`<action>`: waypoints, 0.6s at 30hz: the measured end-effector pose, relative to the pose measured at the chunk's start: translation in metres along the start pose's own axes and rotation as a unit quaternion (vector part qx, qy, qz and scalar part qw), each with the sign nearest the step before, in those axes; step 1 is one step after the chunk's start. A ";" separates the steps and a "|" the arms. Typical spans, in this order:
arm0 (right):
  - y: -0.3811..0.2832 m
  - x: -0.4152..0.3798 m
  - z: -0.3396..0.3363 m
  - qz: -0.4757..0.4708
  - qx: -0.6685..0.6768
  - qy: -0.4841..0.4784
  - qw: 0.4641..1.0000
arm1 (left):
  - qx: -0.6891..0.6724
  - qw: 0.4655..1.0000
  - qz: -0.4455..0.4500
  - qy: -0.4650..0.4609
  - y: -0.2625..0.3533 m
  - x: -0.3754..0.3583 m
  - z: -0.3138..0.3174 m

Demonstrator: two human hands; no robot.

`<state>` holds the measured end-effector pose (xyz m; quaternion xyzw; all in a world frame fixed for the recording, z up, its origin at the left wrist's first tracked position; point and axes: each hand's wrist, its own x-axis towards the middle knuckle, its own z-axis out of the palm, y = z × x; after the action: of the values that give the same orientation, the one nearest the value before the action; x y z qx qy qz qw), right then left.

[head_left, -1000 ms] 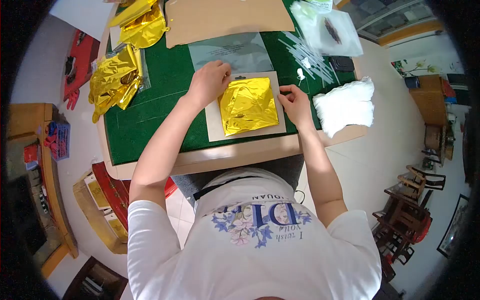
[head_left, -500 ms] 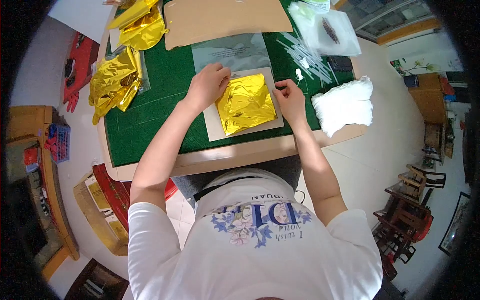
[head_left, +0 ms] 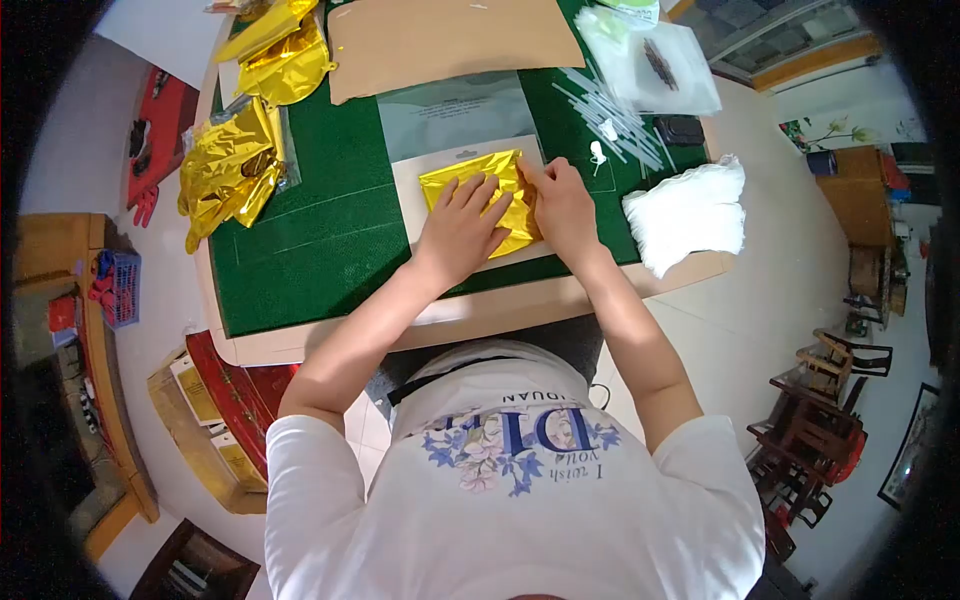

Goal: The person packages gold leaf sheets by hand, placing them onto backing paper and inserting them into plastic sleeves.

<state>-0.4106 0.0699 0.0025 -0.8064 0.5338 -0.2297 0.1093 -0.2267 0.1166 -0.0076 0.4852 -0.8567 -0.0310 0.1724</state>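
Note:
A folded gold foil sheet (head_left: 512, 222) lies on a pale card (head_left: 412, 208) at the near part of the green mat. My left hand (head_left: 462, 226) rests flat over the foil's left and middle part, fingers spread. At the foil's right edge, my right hand (head_left: 563, 207) has its thumb and index finger pinched together near the upper right corner; whatever is between those fingertips is too small to make out. Above the card extends a clear plastic sleeve (head_left: 458, 112) with small print.
Gold foil pieces (head_left: 232, 165) lie at the left. Brown cardboard (head_left: 455, 42) is at the back. To the right are clear sticks (head_left: 618, 125), plastic bags (head_left: 655, 65), a black case (head_left: 680, 129) and a white bundle (head_left: 688, 213).
My left hand has moved from the foil's upper left corner onto its middle and spread out. My right hand has shifted slightly left, over the foil's edge. The foil looks smaller and the card has moved left.

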 end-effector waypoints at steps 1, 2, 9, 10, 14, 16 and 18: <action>0.000 0.000 0.001 0.005 -0.005 -0.009 1.000 | 0.002 1.000 -0.001 0.001 -0.002 0.000 -0.001; 0.001 -0.001 0.003 0.003 -0.005 -0.009 1.000 | -0.020 1.000 0.008 0.018 -0.003 0.000 -0.003; -0.030 -0.020 -0.017 -0.258 0.054 -0.106 0.959 | -0.122 0.958 -0.185 0.181 -0.057 -0.008 -0.037; -0.031 -0.022 -0.015 -0.275 0.038 -0.162 0.947 | -0.121 0.955 -0.209 0.175 -0.067 -0.012 -0.038; -0.033 -0.022 -0.002 -0.250 0.042 -0.171 0.952 | -0.122 0.958 -0.227 0.123 -0.086 -0.021 -0.033; -0.036 -0.020 0.001 -0.245 0.033 -0.155 0.957 | -0.112 0.961 -0.225 0.119 -0.086 -0.024 -0.029; -0.037 -0.017 0.007 -0.244 0.031 -0.149 0.958 | -0.107 0.963 -0.224 0.110 -0.086 -0.024 -0.029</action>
<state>-0.3830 0.0997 0.0081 -0.9333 0.2912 -0.1435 0.1534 -0.1359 0.0952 -0.0060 0.6437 -0.6938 -0.1069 0.3047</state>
